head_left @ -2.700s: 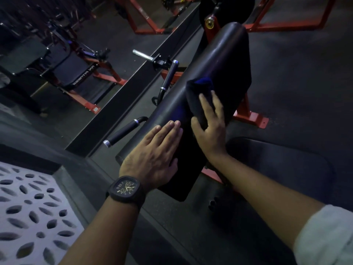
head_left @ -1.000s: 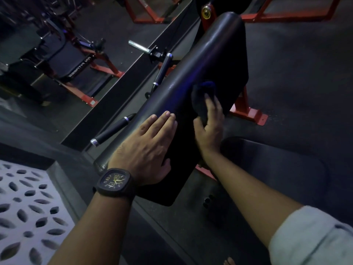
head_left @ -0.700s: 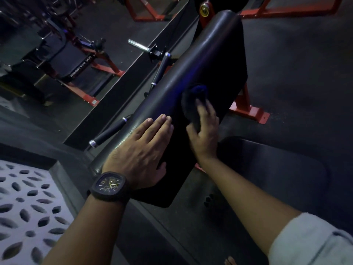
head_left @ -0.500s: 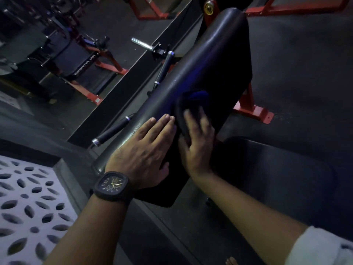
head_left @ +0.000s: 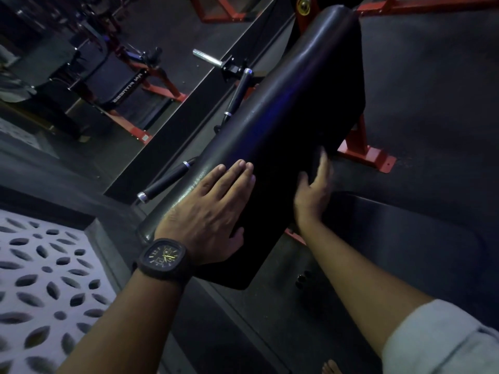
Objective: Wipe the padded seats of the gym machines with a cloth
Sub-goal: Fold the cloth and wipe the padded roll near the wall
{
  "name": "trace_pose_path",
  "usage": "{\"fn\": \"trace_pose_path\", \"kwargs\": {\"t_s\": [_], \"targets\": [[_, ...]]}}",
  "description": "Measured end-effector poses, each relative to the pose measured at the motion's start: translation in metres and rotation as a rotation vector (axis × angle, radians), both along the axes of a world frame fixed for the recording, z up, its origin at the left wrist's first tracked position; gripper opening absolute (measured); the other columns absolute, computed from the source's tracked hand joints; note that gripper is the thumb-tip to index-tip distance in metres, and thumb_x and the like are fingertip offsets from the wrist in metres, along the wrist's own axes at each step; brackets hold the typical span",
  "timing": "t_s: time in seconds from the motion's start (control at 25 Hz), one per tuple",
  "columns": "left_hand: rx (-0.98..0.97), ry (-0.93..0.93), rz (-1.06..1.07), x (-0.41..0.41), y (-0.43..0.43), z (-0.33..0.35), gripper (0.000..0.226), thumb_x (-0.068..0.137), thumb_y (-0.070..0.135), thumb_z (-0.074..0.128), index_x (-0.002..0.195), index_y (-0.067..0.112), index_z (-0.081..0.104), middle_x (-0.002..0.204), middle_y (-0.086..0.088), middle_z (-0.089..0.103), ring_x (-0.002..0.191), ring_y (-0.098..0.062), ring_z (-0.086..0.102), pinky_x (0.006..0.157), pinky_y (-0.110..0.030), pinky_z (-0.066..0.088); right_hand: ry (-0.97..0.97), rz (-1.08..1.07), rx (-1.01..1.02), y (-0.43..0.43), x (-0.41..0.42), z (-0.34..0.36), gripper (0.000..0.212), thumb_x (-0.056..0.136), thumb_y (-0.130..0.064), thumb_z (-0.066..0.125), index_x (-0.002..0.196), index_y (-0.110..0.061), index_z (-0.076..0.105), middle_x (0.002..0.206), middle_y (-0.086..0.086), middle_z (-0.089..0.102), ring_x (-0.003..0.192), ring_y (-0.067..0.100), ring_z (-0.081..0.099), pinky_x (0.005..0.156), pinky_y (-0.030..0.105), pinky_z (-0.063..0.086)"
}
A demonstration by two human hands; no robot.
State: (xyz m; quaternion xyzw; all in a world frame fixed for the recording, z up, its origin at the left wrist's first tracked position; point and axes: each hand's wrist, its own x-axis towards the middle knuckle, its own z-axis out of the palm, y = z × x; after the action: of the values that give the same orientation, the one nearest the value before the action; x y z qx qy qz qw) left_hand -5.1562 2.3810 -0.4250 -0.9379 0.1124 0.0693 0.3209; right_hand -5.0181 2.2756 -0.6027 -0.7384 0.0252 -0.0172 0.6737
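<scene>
We are mid-wipe on this machine's long pad, and we judge the job only part done. Nearest us, the sleeve and the watch mark our 2 forearms. Our left hand lies flat on the near end of the pad. Its fingers are straight and close together with the thumb out to the side, holding nothing, so it reads as a brace.

Our right hand is at the pad's right flank, near the left, and it is blurred. Its fingers look stretched up along the flank with the thumb spread apart, pressing rather than curling. We cannot make out the cloth: it would be dark on dark, and the shadowy patch at those fingertips may or may not be it. The pad rises away from us at a tilt, and no hand is on its upper half.

Below the right hand sits the flat seat, near the pad and touched by neither hand. As we judge it, the next move calls for sliding the flat right palm up to the pad's far end, then dropping to the seat. Past the pad, 1 black handle sticks out on the left, the red frame meets the floor, and another machine waits well apart.
</scene>
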Motion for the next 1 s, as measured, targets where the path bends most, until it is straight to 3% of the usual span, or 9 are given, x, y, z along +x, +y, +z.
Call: {"fn": "trace_pose_path", "kwargs": {"t_s": [0.04, 0.08, 0.2, 0.36, 0.52, 0.68, 0.84, 0.96, 1.0], "targets": [[0.002, 0.004, 0.002, -0.001, -0.001, 0.001, 0.090, 0.085, 0.049, 0.044, 0.156, -0.004, 0.028, 0.166, -0.021, 0.020, 0.155, -0.033, 0.015, 0.127, -0.047, 0.012, 0.159, -0.033, 0.008, 0.003, -0.006, 0.005, 0.067, 0.090, -0.013, 0.059, 0.153, -0.021, 0.040, 0.159, 0.017, 0.034, 0.143, 0.032, 0.036, 0.119, 0.033, 0.023], [0.003, 0.007, 0.004, -0.001, 0.000, 0.001, 0.089, 0.085, 0.049, 0.043, 0.155, -0.004, 0.028, 0.166, -0.021, 0.020, 0.155, -0.033, 0.016, 0.127, -0.048, 0.013, 0.096, -0.008, -0.033, 0.004, -0.020, 0.007, 0.068, 0.089, -0.013, 0.060, 0.154, -0.024, 0.038, 0.159, 0.017, 0.033, 0.143, 0.031, 0.034, 0.115, 0.028, 0.020], [0.001, -0.011, -0.009, 0.000, -0.001, 0.000, 0.089, 0.085, 0.048, 0.042, 0.155, -0.005, 0.029, 0.165, -0.022, 0.022, 0.155, -0.034, 0.018, 0.126, -0.048, 0.014, -0.333, 0.169, -0.099, -0.008, -0.029, -0.007, 0.070, 0.085, -0.016, 0.058, 0.153, -0.022, 0.039, 0.156, 0.020, 0.035, 0.140, 0.028, 0.034, 0.110, 0.017, 0.020], [0.011, -0.002, 0.000, 0.000, 0.000, 0.000, 0.090, 0.084, 0.047, 0.046, 0.155, -0.005, 0.029, 0.165, -0.022, 0.021, 0.155, -0.034, 0.017, 0.126, -0.049, 0.014, 0.425, -0.143, 0.147, 0.005, -0.002, -0.003, 0.061, 0.098, -0.010, 0.059, 0.154, -0.019, 0.037, 0.158, 0.014, 0.036, 0.139, 0.030, 0.043, 0.108, 0.021, 0.028], [-0.001, -0.012, -0.010, 0.001, 0.000, 0.000, 0.090, 0.084, 0.048, 0.044, 0.155, -0.004, 0.028, 0.166, -0.021, 0.020, 0.155, -0.033, 0.016, 0.127, -0.048, 0.011, -0.144, 0.097, -0.021, -0.001, -0.052, -0.013, 0.068, 0.088, -0.012, 0.061, 0.153, -0.017, 0.039, 0.156, 0.017, 0.036, 0.137, 0.019, 0.036, 0.113, 0.026, 0.025], [0.001, -0.006, 0.001, -0.001, -0.001, -0.001, 0.090, 0.083, 0.048, 0.043, 0.155, -0.004, 0.030, 0.166, -0.020, 0.021, 0.155, -0.032, 0.017, 0.127, -0.047, 0.011, 0.406, -0.157, 0.153, 0.005, -0.016, -0.019, 0.063, 0.096, -0.003, 0.060, 0.153, -0.016, 0.037, 0.157, 0.015, 0.036, 0.142, 0.026, 0.040, 0.110, 0.021, 0.028], [-0.003, -0.018, 0.002, 0.000, -0.001, 0.000, 0.089, 0.084, 0.047, 0.042, 0.155, -0.004, 0.029, 0.165, -0.020, 0.021, 0.155, -0.033, 0.017, 0.127, -0.047, 0.009, 0.086, 0.040, 0.068, -0.005, -0.039, -0.018, 0.069, 0.093, -0.004, 0.062, 0.154, -0.025, 0.037, 0.158, 0.007, 0.034, 0.138, 0.014, 0.037, 0.109, 0.018, 0.027], [0.009, -0.013, 0.006, -0.001, -0.002, 0.001, 0.088, 0.084, 0.047, 0.041, 0.155, -0.004, 0.029, 0.166, -0.020, 0.021, 0.155, -0.033, 0.017, 0.127, -0.048, 0.010, 0.578, -0.144, 0.280, -0.001, 0.004, -0.022, 0.061, 0.097, -0.013, 0.061, 0.153, -0.025, 0.039, 0.151, 0.009, 0.046, 0.135, 0.024, 0.048, 0.112, 0.025, 0.035], [0.015, -0.008, 0.008, -0.001, -0.002, 0.001, 0.088, 0.085, 0.047, 0.041, 0.155, -0.004, 0.029, 0.166, -0.020, 0.021, 0.155, -0.033, 0.017, 0.127, -0.048, 0.010, 0.604, -0.140, 0.252, 0.002, 0.001, -0.008, 0.062, 0.097, -0.016, 0.061, 0.154, -0.026, 0.039, 0.152, 0.008, 0.045, 0.135, 0.024, 0.048, 0.113, 0.029, 0.036]]}}
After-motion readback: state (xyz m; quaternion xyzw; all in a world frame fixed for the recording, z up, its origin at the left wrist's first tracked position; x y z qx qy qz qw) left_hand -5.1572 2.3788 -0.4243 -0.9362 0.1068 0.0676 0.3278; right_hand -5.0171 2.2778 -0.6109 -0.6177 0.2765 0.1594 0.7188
